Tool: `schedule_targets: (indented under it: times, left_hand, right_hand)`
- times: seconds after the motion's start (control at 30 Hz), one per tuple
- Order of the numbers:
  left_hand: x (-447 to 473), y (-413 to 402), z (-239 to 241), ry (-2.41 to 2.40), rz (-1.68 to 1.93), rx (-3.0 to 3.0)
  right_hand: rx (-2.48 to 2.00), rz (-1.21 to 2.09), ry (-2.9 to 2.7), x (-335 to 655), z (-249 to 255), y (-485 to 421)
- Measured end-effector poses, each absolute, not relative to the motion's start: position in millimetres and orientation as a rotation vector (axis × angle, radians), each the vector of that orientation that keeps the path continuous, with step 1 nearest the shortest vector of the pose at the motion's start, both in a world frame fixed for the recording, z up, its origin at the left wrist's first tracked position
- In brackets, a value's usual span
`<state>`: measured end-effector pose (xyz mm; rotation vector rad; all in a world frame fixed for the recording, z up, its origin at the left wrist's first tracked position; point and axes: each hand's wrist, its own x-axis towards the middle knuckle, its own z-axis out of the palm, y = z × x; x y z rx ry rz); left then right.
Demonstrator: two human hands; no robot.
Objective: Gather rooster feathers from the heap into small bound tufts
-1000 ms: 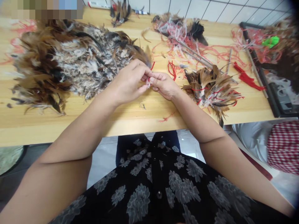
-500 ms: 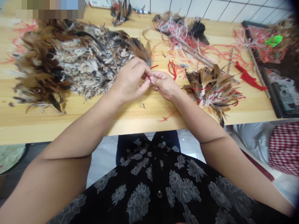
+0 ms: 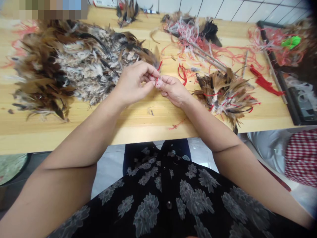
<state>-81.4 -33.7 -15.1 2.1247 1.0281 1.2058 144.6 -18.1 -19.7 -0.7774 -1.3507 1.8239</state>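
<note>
My left hand (image 3: pixel 133 82) is closed, its thumb and fingers pinching a red thread (image 3: pixel 159 65) whose loose end sticks up past the fingertips. Close against it, my right hand (image 3: pixel 174 90) is closed on a small feather bundle, of which only a whitish, red-wrapped end (image 3: pixel 158 83) shows between the fingertips; the rest is hidden. Left of the hands spreads a large pile of brown, black and whitish feathers (image 3: pixel 86 62). Several feather bundles (image 3: pixel 224 92) tied with red thread lie beside my right forearm.
On the wooden table (image 3: pixel 138 124) lie cut red threads (image 3: pixel 182 74), a red thread hank (image 3: pixel 264 81), thin sticks (image 3: pixel 208 58) and tangled pink-white strings (image 3: pixel 184 29). A black-edged tray (image 3: pixel 279 72) stands at right. Markers (image 3: pixel 105 4) lie at the tiled wall.
Both hands have shifted slightly left, still together. The loose red thread end, which lay out to the right, now points upward. The left fingers have opened out a little around the pinch.
</note>
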Motion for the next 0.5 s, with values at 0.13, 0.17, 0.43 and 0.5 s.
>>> schedule_targets:
  times: [0.13, 0.17, 0.43, 0.5]
  left_hand:
    - [-83, -38, 1, 1.173, 1.064, 2.074]
    - [-85, -37, 3, 1.186, 1.046, 2.086]
    - [-100, -17, -5, 0.942, 1.054, 2.447]
    - [-102, -17, -7, 0.924, 1.048, 2.477]
  right_hand:
    - [-0.767, 1.815, -1.39, 145, -21, -18]
    - [-0.762, 1.806, -1.409, 144, -19, -19]
    - [-0.742, 1.691, -1.558, 145, -6, -28]
    - [-0.724, 1.699, -1.544, 146, -4, -30]
